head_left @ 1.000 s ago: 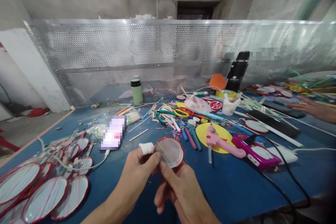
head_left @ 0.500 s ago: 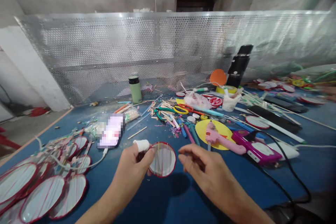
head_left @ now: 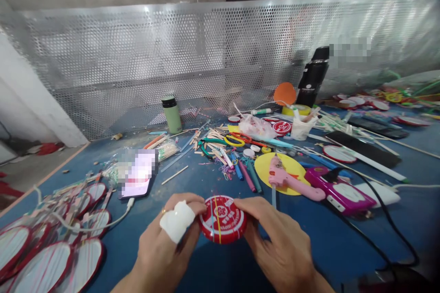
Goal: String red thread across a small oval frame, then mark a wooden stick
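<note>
A red jar lid (head_left: 226,231) with white printing is held up at the middle, its printed side facing me. Blue and yellow elastic bands run across it. My left hand (head_left: 168,242), with white tape around a finger, grips the lid's left edge. On the opposite edge, my right hand (head_left: 278,238) closes with thumb and fingers, some of them hidden behind the lid. Beyond my right hand, a pink hot glue gun (head_left: 285,181) lies on a yellow disc (head_left: 263,174).
Several lids with strips (head_left: 51,265) are piled at left, beside a phone (head_left: 140,178) on a white cable. Craft sticks, scissors (head_left: 240,139) and pens (head_left: 247,176) clutter the middle. At right lie a purple device (head_left: 343,192) and black cables. A green bottle (head_left: 172,116) and black bottle (head_left: 312,78) stand behind.
The lid has been turned over from its pale inner side to its red printed side. My right hand has moved in from apart and now holds the lid's right edge.
</note>
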The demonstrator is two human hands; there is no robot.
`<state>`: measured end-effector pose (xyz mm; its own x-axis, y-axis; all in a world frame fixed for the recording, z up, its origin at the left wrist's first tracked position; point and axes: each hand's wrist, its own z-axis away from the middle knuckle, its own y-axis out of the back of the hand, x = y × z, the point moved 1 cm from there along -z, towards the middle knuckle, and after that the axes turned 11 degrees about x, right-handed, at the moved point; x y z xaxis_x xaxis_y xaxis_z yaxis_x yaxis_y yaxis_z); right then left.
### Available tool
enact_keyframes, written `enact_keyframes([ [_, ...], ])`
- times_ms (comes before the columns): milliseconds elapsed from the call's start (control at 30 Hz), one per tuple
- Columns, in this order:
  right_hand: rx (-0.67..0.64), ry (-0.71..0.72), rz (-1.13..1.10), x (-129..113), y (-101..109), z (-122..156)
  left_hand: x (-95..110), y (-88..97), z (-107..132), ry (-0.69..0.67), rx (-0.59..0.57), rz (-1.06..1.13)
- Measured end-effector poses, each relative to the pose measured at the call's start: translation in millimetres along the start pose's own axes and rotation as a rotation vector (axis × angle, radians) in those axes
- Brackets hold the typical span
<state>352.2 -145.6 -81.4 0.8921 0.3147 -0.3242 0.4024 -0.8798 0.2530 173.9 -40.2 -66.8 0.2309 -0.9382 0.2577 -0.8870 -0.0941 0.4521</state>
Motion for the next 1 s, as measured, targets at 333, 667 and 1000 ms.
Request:
enact_keyframes([
  [333, 0.028, 0.066, 0.001, -1, 7, 2, 1, 5.9, 11, -0.175, -0.050, -0.131],
  [667, -0.009, 0.000, 0.036, -2, 1, 7, -1, 0.2, 0, -0.005, -0.023, -0.002],
  [1000, -0.074, -0.084, 0.014, 1, -1, 7, 7, -14.4, -3, 0.749, -0.238, 0.373],
])
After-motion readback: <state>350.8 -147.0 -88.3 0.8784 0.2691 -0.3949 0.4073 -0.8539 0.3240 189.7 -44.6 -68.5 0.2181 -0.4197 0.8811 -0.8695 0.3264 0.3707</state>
